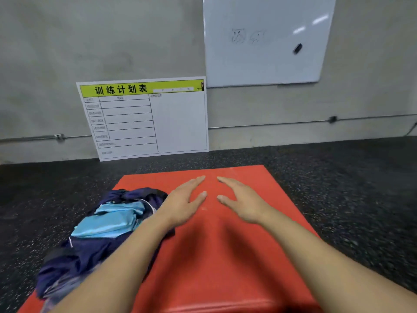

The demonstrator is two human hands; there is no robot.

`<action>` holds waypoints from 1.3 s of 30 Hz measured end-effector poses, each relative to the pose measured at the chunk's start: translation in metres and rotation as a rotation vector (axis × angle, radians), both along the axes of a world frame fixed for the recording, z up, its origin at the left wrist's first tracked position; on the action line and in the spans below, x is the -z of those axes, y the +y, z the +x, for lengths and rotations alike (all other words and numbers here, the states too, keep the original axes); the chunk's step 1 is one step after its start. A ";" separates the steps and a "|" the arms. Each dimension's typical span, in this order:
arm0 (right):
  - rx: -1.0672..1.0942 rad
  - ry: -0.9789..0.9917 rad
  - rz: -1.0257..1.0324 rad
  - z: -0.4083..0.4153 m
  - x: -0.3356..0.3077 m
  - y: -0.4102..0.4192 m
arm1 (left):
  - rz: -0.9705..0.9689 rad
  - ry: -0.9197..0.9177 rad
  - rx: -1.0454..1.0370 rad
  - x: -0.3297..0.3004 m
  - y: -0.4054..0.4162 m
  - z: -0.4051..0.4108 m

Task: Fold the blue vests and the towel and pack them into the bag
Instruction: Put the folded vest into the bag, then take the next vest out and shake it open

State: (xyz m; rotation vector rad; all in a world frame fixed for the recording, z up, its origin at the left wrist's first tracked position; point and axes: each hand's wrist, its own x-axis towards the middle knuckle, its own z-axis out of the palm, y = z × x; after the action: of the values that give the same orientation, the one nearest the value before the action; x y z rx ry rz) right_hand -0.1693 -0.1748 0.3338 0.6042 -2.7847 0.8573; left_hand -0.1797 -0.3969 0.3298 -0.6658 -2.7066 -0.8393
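Red and smooth, a padded mat (225, 256) lies on the dark speckled floor (338, 177), and both bare hands are stretched out flat over its far half. The left hand (182, 204) has straight fingers held together, the thumb spread out to the side, and it holds nothing. The right hand (243, 202) mirrors it, fingers straight, thumb apart, also holding nothing; whether the palms actually press on the mat or hover just above it cannot be told. The two hands are near each other, thumbs pointing inward with a gap between them. On the left edge of the mat, just beside the left forearm, lies a crumpled heap of dark navy cloth (90, 251), partly spilling off the mat onto the floor. On top of this heap rests a light blue shiny fabric piece (110, 220), loosely folded. Which part of the heap is vest, towel or bag cannot be told. Against the grey wall beyond the mat leans a white chart board (144, 118) with a yellow-green header band, and higher to the right hangs a whiteboard (264, 41) with a small dark marker or eraser (297, 49) stuck on it.
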 end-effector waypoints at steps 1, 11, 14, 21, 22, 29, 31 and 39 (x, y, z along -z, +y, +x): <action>0.028 -0.001 0.005 0.010 0.001 0.021 | -0.005 -0.001 0.029 0.001 0.020 0.003; 0.310 -0.040 0.054 0.117 0.043 0.225 | -0.048 -0.040 0.347 0.034 0.221 0.046; 0.386 -0.079 0.047 0.149 0.067 0.275 | -0.094 -0.070 0.430 0.055 0.270 0.054; 0.558 -0.219 0.046 0.224 0.149 0.371 | -0.228 -0.144 0.635 0.121 0.374 0.080; 0.582 -0.242 0.049 0.236 0.164 0.384 | -0.252 -0.146 0.680 0.131 0.389 0.086; 0.699 -0.429 0.046 0.306 0.268 0.448 | -0.353 -0.254 0.843 0.215 0.470 0.112; 0.715 -0.491 0.014 0.319 0.296 0.461 | -0.384 -0.306 0.865 0.242 0.487 0.116; 0.671 -0.651 -0.014 0.340 0.393 0.484 | -0.477 -0.493 0.904 0.332 0.529 0.122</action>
State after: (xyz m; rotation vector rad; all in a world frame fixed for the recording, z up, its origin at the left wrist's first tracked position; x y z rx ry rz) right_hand 0.1710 0.3094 -0.0595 -0.7225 -3.1512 1.0233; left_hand -0.0574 0.1326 -0.0026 -2.1335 -3.0203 -0.5285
